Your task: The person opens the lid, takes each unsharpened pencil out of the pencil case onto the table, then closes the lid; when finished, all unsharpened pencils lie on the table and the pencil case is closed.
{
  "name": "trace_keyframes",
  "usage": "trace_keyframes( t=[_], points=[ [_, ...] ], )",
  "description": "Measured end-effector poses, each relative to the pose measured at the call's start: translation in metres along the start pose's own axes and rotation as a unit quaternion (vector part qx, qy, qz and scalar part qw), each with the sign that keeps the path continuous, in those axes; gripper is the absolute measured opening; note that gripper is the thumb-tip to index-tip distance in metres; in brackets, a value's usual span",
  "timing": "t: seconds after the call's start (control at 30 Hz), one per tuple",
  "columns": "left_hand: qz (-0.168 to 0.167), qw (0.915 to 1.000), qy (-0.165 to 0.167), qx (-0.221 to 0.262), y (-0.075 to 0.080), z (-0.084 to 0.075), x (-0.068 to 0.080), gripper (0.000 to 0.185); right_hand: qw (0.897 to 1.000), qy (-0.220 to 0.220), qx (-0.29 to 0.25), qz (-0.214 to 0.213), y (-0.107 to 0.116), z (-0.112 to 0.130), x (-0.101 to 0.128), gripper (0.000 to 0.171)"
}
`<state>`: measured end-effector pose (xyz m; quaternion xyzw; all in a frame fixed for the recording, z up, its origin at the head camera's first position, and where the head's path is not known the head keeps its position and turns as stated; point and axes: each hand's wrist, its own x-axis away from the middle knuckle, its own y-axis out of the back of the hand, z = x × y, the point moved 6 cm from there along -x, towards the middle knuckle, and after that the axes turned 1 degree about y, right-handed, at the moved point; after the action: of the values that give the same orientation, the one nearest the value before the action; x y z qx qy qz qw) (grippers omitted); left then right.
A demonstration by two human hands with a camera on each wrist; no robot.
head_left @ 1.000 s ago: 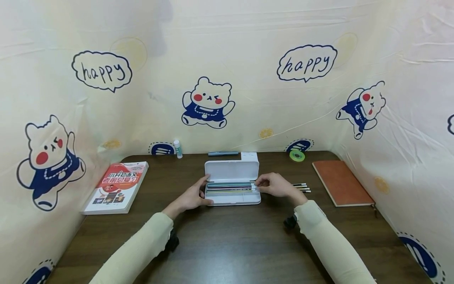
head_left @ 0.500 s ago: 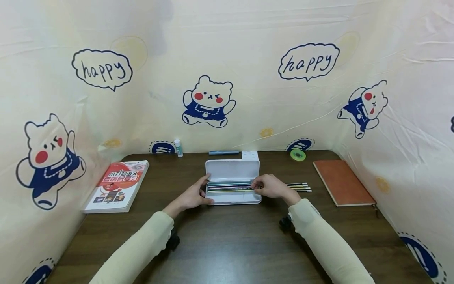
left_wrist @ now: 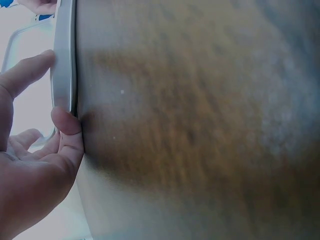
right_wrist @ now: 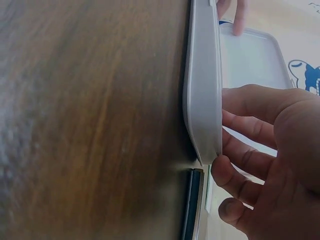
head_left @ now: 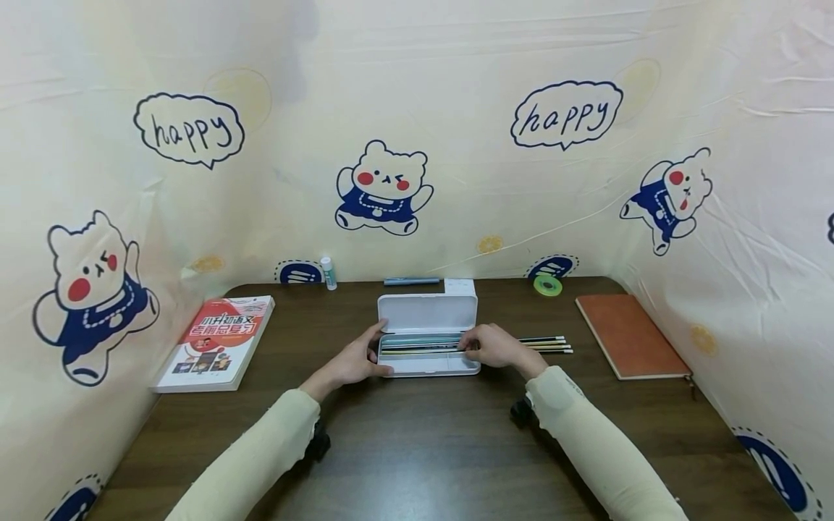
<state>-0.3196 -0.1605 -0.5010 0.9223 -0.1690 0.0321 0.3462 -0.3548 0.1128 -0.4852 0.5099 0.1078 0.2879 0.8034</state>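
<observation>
Pencil case lay open on the surface, your left grip clasping its left end; whether your right grip, at its right end, pinched anything was hidden. A slackened left hold could have let it skid, spilling the pencils inside; loose pencils lay farther right.

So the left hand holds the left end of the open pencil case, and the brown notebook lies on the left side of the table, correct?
Not quite: the brown notebook lies on the right side of the table, as the head view shows. The left hand holds the left end of the open pencil case.
</observation>
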Motion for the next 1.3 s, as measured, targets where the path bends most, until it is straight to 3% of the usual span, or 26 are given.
trace_keyframes(
  t=[0.73, 1.3],
  points=[
    [-0.001, 1.0, -0.001, -0.003, 0.001, 0.0, -0.001, 0.102, 0.999, 0.012, -0.041, -0.028, 0.009, -0.002, 0.0, 0.01],
    [-0.002, 1.0, -0.007, 0.002, 0.001, -0.002, 0.0, 0.102, 0.995, 0.019, -0.081, -0.062, 0.04, -0.041, 0.033, 0.006]
  ],
)
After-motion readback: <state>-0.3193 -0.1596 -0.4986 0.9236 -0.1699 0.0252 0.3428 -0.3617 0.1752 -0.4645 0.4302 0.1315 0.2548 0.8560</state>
